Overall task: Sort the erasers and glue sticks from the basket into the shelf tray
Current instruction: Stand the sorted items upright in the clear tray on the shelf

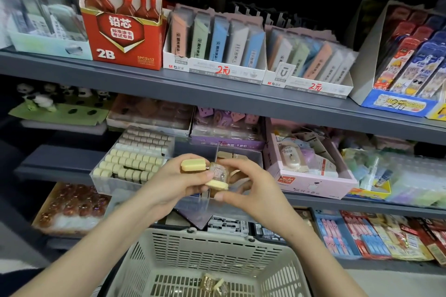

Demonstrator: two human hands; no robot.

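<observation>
Yellow erasers (pixel 192 165) pinched in your left hand (pixel 178 182), right hand (pixel 243 183) seemingly gripping one too; fumble, and they drop into the basket (pixel 205 255) at six o'clock.

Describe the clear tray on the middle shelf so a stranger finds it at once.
On the grey shelving, look at the middle shelf, just beyond the basket. The clear plastic tray sits left of a pink box. Unlike the cardboard boxes around it, it is see-through and divided, its left compartment packed with rows of pale cylinders.
</observation>
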